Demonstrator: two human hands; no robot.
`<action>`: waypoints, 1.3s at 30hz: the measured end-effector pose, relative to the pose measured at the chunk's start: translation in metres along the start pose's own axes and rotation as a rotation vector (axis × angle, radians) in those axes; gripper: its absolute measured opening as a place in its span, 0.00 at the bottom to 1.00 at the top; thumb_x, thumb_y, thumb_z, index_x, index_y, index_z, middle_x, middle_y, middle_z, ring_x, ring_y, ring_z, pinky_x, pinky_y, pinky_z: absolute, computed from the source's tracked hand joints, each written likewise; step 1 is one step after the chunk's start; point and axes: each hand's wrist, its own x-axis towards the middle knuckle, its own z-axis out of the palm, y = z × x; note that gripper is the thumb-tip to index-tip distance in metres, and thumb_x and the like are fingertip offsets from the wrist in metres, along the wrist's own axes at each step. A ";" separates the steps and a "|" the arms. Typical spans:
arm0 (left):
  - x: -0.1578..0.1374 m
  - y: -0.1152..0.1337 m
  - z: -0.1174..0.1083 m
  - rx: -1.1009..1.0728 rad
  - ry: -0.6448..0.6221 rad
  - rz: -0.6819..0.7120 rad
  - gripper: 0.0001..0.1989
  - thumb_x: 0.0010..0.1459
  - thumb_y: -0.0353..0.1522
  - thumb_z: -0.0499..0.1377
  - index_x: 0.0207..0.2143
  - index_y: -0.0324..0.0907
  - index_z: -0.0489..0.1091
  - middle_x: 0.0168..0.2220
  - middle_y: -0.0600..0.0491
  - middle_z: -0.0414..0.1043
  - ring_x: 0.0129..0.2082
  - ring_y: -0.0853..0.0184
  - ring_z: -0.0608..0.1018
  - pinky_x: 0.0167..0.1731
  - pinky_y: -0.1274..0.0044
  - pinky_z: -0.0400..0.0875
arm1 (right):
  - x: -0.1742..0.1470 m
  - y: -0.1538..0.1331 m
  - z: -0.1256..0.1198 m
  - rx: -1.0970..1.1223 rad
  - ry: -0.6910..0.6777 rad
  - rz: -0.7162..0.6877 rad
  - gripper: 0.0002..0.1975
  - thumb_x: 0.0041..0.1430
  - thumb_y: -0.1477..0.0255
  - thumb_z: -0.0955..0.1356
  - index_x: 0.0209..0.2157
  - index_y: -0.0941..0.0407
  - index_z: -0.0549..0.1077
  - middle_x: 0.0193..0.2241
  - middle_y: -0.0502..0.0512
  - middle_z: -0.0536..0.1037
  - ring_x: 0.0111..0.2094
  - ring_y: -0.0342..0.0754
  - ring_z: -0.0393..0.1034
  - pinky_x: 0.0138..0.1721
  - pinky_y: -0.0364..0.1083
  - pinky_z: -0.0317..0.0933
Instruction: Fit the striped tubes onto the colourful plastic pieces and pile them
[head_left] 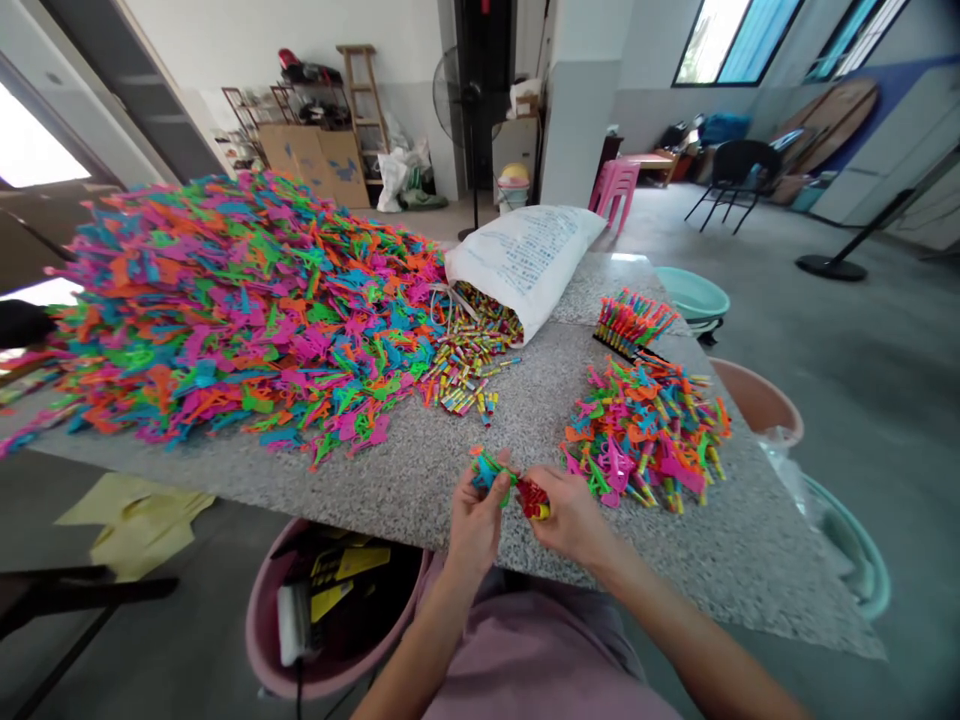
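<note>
Blue and green plastic pieces (487,472) were pinched between the thumb and fingers of the left hand (472,518), and a bunch of red pieces (531,493), one yellow end showing, was clamped in the right hand (568,512). Both handfuls were held side by side over the near part of the speckled stone tabletop (517,430); whether they touched could not be told. With several small parts gripped at once, a red piece could well be dropped if the bunch were loosened. Near the right hand lay a heap of multicoloured pieces (649,435), which might be scattered by an outward swing of the forearm. Farther off, banded tubes (469,365) were strewn at the mouth of a white printed sack (529,255); more could be sent rolling by a nudge. At left, from the large mound of moulded plastic pieces (240,310), some could be shed toward the pink tub (256,615) by a bump.
</note>
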 end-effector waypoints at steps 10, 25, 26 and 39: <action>0.007 0.001 0.007 0.136 -0.052 -0.053 0.15 0.44 0.35 0.70 0.34 0.42 0.72 0.35 0.53 0.78 0.38 0.68 0.77 0.50 0.73 0.65 | -0.006 0.016 0.004 0.135 0.038 0.104 0.07 0.53 0.72 0.67 0.25 0.53 0.63 0.19 0.48 0.69 0.21 0.46 0.65 0.24 0.44 0.58; 0.098 0.089 -0.130 1.463 0.666 0.368 0.26 0.55 0.38 0.60 0.55 0.37 0.64 0.56 0.37 0.63 0.57 0.46 0.64 0.52 0.57 0.61 | 0.007 0.158 -0.105 -0.542 0.515 0.581 0.12 0.51 0.61 0.69 0.32 0.55 0.75 0.27 0.64 0.75 0.31 0.60 0.71 0.28 0.52 0.55; 0.102 0.096 -0.143 1.591 0.711 0.380 0.26 0.54 0.38 0.60 0.55 0.38 0.65 0.56 0.37 0.62 0.57 0.44 0.63 0.52 0.55 0.60 | 0.011 0.169 -0.112 -0.570 0.535 0.563 0.12 0.51 0.61 0.69 0.31 0.56 0.75 0.31 0.67 0.75 0.34 0.60 0.71 0.29 0.52 0.54; 0.040 0.047 -0.108 1.091 0.150 0.340 0.12 0.56 0.38 0.58 0.38 0.41 0.75 0.33 0.49 0.78 0.33 0.62 0.77 0.37 0.72 0.70 | 0.034 0.039 0.041 0.788 0.123 0.555 0.16 0.42 0.59 0.74 0.24 0.55 0.69 0.16 0.47 0.69 0.16 0.42 0.59 0.18 0.42 0.54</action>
